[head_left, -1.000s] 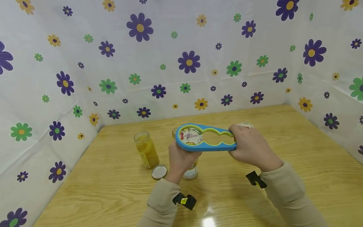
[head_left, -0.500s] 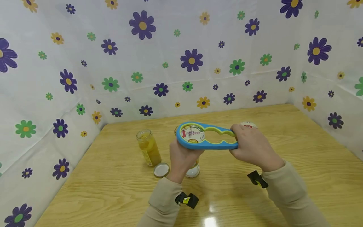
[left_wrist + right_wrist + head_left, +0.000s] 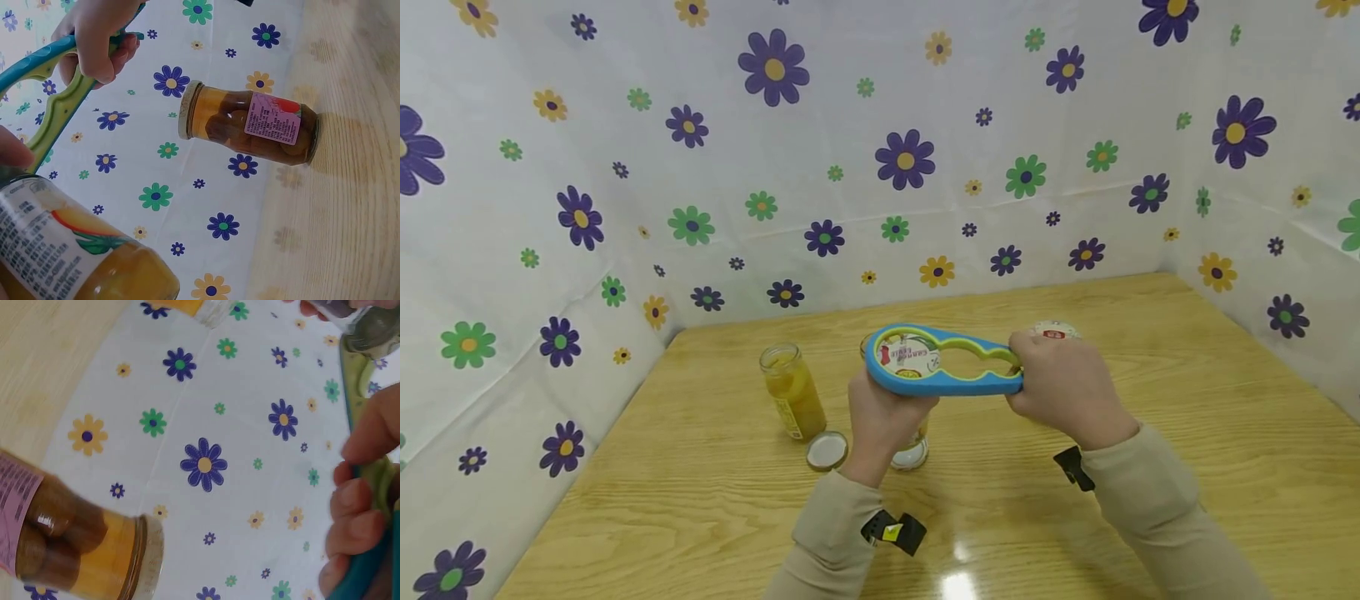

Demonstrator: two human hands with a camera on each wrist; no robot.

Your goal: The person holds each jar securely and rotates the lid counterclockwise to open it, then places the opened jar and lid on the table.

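The jar (image 3: pixel 87 240) is up off the tabletop (image 3: pixel 700 500), in the left hand (image 3: pixel 886 421), its printed lid (image 3: pixel 908 357) framed by the wide end of the jar opener (image 3: pixel 951 385); the right hand (image 3: pixel 1070 387) is wrapped round the opener's narrow end. Full of fruit and syrup, the jar is probably heavy for its size, rigid, and breakable if dropped. Its smooth glass may turn slippery (more so if syrup gets on it), so the best hold is likely a full wrap round the body just under the lid. The opener looks light and stiff, its yellow-green inner lining perhaps grippier than the blue shell; holding it far from the ring, as here, should give the most leverage for the least squeeze.
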